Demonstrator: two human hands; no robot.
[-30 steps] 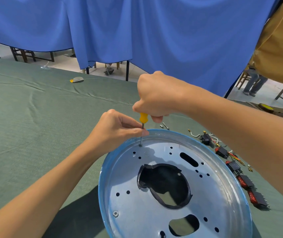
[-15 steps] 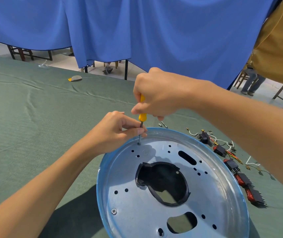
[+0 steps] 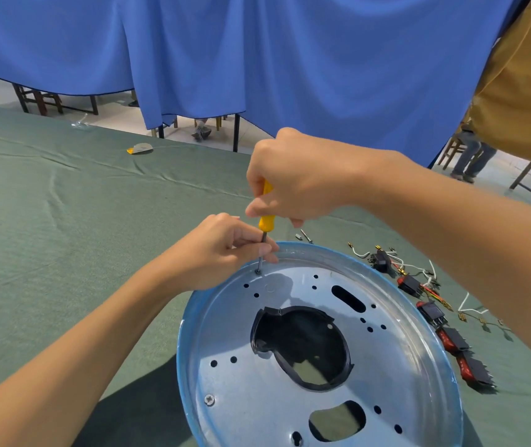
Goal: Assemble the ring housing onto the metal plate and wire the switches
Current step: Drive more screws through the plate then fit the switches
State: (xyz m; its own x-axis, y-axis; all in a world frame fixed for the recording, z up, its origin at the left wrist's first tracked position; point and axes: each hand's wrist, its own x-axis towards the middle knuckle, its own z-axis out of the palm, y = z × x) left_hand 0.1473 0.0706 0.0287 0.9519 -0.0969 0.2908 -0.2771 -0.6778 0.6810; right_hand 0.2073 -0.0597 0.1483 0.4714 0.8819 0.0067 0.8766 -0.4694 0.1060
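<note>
The right hand (image 3: 293, 182) is clenched round the yellow handle of a small screwdriver (image 3: 266, 221), held nearly upright just above the middle of the frame. Just below it, the left hand (image 3: 222, 250) pinches the thin steel shank between thumb and fingertips, steadying it. The tip meets a screw (image 3: 258, 271) in a hole at the far edge of the round metal plate (image 3: 418, 317), which fills the lower right of the frame and lies on the green-covered bench (image 3: 64, 253). Through the plate's large centre opening shows the black ring housing (image 3: 302, 346), apparently sitting underneath.

To my eye, this is a fastening step. It wants the driver kept square to the plate, with steady downward pressure so the tip does not cam out of the small head. The guiding fingers should stay clear of the raised blue rim. One seated screw (image 3: 209, 399) already sits at the plate's lower left, and several holes are unfilled, so I would say fastening is only partly done.

Along the right edge of the plate, just beside it, lies a row of red-and-black switches (image 3: 451, 337) with white wires (image 3: 418, 269), none wired yet. Two loose fasteners (image 3: 305, 236) lie just beyond the rim, under the right hand. The right forearm crosses above the switches, hiding some. A blue curtain (image 3: 257, 59) hangs behind the bench.
</note>
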